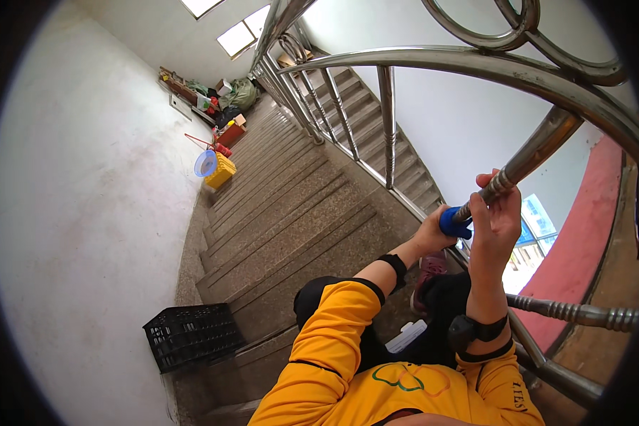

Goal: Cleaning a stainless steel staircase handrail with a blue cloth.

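Note:
I sit on a staircase beside a shiny metal railing. A slanting metal baluster (542, 147) with a ringed section runs down to my hands. My left hand (431, 231) is closed on a blue cloth (453, 223), which wraps around the lower part of that baluster. Just above the cloth, my right hand (500, 221) has its fingers curled around the ringed part. The foot of the baluster is hidden behind my hands and the cloth. A white, flat pack (407, 336) lies on the step by my legs.
A black plastic crate (192, 335) stands against the left wall. Farther along the stairs are a yellow container (221, 170) with a light blue basin (206, 163) and a heap of bags (240, 96). The railing (388, 128) borders the right side, with another flight (397, 149) beyond it.

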The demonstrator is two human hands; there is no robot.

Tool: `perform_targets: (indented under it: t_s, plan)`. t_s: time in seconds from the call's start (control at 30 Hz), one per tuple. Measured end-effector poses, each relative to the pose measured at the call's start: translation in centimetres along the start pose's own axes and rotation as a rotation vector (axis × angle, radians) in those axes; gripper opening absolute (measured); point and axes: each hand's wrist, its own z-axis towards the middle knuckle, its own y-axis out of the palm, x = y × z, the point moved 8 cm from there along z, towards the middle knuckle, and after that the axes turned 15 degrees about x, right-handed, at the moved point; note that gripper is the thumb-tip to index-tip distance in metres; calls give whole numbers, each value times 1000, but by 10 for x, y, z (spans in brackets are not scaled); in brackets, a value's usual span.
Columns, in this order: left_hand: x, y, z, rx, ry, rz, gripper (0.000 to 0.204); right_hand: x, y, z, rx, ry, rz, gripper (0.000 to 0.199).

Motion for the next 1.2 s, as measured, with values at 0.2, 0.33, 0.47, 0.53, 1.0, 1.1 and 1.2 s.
perform_targets:
  t_s: [0.2, 0.33, 0.47, 0.53, 1.0, 1.1, 1.2]
  plan:
    - [-8, -1, -3, -3, -33, 31, 53, 0, -2, -1, -14, 16, 2, 37]
    - [-23, -6, -7, 47, -29, 147, 52, -2, -1, -1, -30, -38, 0, 38]
    - [-32, -12, -7, 120, 29, 204, 49, -2, -1, -2, -21, -10, 10, 39]
    - [-34, -15, -7, 159, 69, 272, 48, -4, 2, -2, -40, -24, -2, 39]
    - [1, 0, 11, -1, 1, 256, 49, 1, -3, 3, -2, -4, 32, 32]
    - [13, 4, 18, -134, 7, 92, 49, -1, 0, 1, -16, 1, 40, 32]
    - [87, 24, 17, -301, 50, -25, 42, 4, -7, 4, -1, 14, 44, 34]
